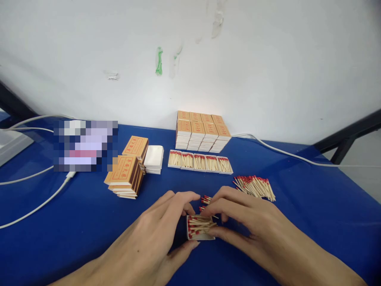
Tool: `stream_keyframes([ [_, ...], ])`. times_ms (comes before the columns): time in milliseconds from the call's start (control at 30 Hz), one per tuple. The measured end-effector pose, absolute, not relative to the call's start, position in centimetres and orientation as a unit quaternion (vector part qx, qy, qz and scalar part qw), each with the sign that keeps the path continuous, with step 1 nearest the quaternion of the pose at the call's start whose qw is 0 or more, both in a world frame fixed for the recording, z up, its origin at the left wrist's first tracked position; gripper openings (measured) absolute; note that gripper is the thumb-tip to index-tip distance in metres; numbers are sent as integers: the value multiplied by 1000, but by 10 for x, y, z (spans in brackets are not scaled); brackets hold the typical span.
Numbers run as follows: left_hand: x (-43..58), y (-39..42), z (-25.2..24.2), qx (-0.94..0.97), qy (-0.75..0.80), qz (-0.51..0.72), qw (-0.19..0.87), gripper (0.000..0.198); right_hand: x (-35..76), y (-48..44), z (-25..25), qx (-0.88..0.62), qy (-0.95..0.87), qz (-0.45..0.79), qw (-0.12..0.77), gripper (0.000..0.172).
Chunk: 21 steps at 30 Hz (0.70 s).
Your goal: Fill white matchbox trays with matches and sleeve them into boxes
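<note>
A small white matchbox tray (205, 237) lies on the blue tabletop, filled with red-headed matches (196, 223), their heads to the left. My left hand (156, 224) curves around the tray's left side, thumb at the near edge and fingers at the far edge. Over the tray's right end, my right hand (242, 214) has its thumb and fingers closed on the matches. A few loose matches (205, 200) lie just beyond the tray, partly hidden by my right fingers. A larger pile of matches (255, 187) sits beyond my right hand.
Several filled trays (199, 161) form a row before a block of stacked matchboxes (202, 131) near the wall. To the left stand stacked matchbox sleeves (123, 171) and white empty trays (154, 157). A blurred-out object (86, 145) and white cables (38, 212) lie farther left.
</note>
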<state>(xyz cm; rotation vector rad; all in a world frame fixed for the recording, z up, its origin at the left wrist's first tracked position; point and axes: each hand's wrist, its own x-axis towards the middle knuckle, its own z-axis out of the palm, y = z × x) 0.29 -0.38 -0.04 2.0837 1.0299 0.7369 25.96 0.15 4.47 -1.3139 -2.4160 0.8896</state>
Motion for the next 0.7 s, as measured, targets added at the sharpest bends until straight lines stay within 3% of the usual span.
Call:
stream_keyframes([
  [367, 5, -5, -1, 790, 415, 268, 363, 76, 260, 1, 48, -462, -800, 355, 141, 6],
  [700, 4, -2, 0, 787, 424, 269, 359, 75, 268, 2, 42, -477, -781, 389, 100, 14],
])
